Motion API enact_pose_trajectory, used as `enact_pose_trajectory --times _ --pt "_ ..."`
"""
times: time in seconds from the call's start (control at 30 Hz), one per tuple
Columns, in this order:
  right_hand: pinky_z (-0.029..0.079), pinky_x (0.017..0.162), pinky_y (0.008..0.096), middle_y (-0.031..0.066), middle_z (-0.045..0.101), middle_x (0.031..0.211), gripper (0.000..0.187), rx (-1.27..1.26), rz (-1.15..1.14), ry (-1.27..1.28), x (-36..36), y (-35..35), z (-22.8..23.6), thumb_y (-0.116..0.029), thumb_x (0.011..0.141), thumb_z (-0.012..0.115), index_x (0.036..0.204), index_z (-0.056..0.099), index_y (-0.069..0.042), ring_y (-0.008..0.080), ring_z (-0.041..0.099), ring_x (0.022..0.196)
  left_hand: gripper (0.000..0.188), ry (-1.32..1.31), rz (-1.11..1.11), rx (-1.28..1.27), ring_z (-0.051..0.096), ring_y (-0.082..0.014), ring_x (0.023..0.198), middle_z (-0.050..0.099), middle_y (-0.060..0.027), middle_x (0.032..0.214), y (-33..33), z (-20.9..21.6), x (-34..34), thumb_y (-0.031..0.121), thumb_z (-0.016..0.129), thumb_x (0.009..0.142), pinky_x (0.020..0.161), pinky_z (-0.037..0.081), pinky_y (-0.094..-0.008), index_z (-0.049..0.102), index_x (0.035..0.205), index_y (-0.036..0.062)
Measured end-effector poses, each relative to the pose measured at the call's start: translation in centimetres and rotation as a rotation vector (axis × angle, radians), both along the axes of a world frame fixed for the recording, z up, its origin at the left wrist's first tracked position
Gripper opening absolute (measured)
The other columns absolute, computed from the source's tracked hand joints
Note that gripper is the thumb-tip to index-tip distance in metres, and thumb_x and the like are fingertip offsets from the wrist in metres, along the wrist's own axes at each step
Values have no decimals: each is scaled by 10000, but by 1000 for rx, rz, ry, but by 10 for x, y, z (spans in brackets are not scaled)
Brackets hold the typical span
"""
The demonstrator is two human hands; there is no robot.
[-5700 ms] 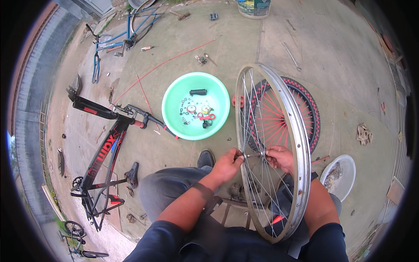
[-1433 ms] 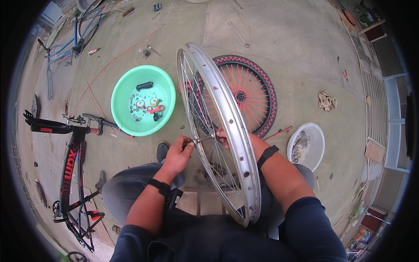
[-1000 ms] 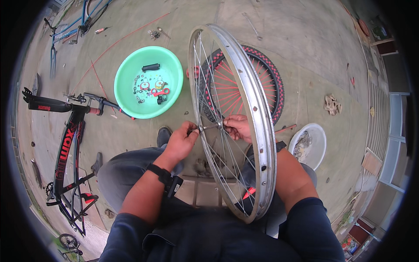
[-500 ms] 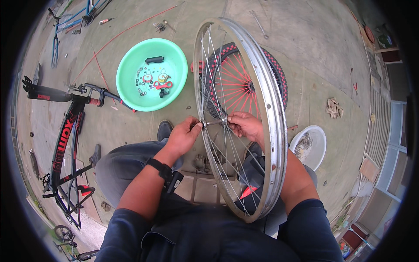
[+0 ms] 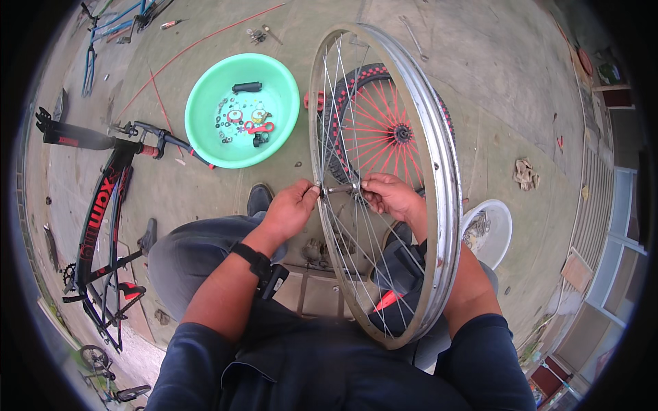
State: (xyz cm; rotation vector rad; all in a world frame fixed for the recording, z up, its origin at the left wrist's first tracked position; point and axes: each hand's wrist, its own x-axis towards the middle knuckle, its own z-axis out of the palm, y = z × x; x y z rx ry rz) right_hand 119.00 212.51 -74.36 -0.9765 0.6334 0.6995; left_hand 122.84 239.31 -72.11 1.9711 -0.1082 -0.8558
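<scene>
Between my knees stands a bare bicycle wheel with a silver rim [image 5: 449,226], thin spokes and no tyre. My left hand [image 5: 289,207] is closed, thumb and fingers pinching the left end of its hub axle. The metal hub [image 5: 340,188] crosses the gap between my hands. On its other side my right hand [image 5: 396,196] is closed too, its fingertips at the right end of the axle, reaching in past the rim. Fingers hide both axle ends. Behind this wheel lies a second wheel with red spokes and a black-and-red tyre [image 5: 445,123], partly covered by the rim.
A green basin [image 5: 196,130] with small parts and a black grip stands ahead to the left. A black bicycle frame [image 5: 96,205] lies far left, a blue frame [image 5: 110,31] beyond. On the right are a white bucket [image 5: 506,236] with metal pieces and a rag [image 5: 525,175].
The wheel has shifted slightly to the right in view, with both hands staying at the hub. My right fingers have spread a little around the axle end.
</scene>
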Motion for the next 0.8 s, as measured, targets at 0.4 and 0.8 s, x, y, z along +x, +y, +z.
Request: enact_pose_trajectory --times 0.4,0.8 --pt "369 418 216 -19 560 700 129 -20 -38 53 0 -1 -3 -220 962 579 909 579 -102 89 523 499 256 8 47 -39 643 -358 824 659 -183 855 0 3 -1 260 515 946 742 495 -422 587 1085 57" --pt "406 447 247 -5 539 680 142 -140 211 -72 8 -5 1 -218 955 597 884 587 -95 98 509 507 269 -94 -24 10 636 -360 763 640 -190 814 2 20 0 165 538 855 700 492 -441 588 1094 52"
